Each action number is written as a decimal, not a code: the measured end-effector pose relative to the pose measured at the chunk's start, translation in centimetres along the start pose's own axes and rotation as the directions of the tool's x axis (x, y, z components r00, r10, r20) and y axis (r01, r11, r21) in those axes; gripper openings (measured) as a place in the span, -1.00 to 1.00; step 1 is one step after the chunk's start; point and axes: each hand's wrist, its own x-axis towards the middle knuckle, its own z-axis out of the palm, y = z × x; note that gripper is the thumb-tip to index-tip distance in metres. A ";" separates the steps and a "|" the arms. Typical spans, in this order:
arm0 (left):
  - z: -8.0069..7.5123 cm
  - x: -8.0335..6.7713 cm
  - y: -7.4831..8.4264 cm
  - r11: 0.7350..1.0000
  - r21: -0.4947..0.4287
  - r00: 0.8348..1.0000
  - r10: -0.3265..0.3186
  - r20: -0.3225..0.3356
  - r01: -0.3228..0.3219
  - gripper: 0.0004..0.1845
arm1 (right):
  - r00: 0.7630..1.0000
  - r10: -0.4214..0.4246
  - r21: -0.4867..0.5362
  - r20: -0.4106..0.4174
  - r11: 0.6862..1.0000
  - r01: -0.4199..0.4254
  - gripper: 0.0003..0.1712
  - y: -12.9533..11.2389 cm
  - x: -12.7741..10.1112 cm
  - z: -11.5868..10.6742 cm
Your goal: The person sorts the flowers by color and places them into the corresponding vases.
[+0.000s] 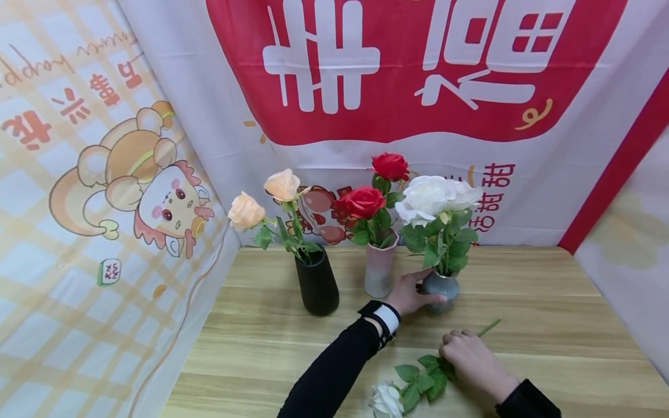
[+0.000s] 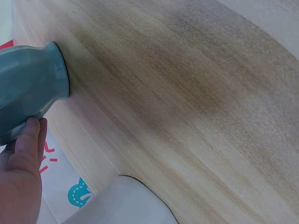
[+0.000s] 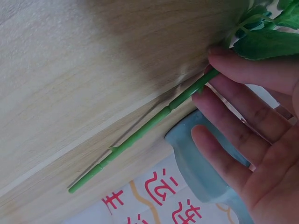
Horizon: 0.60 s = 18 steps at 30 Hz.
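Lying flat on the table (image 1: 549, 302), a white rose (image 1: 388, 399) pointed its stem tip toward the grey-blue vase (image 1: 441, 291).

Its long axis ran from the bloom at the near edge, past the leaves (image 1: 422, 378), up and right to the bare stem (image 3: 140, 135) end. The right hand (image 1: 473, 361) lay over the stem's middle, fingers (image 3: 243, 84) loosely extended and touching it, not clearly pinching. The left hand (image 1: 410, 295) steadied the vase, thumb (image 2: 29, 140) against its side, and was farther from the rose. Only the head view showed the bloom; the right wrist view showed the stem tip lying free and the vase beyond.
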 end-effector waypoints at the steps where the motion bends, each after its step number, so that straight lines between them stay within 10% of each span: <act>1: 0.0 0.0 0.0 1.000 -0.003 1.000 -0.001 -0.002 0.001 -0.11 | 1.000 0.003 0.005 0.011 1.000 -0.003 -0.60 0.0 0.0 0.0; 18: 0.1 -0.1 0.1 0.999 -0.051 0.999 0.008 -0.034 -0.010 -0.15 | 0.985 -0.003 -0.042 -0.175 0.999 -0.004 -0.64 0.1 -0.5 -0.2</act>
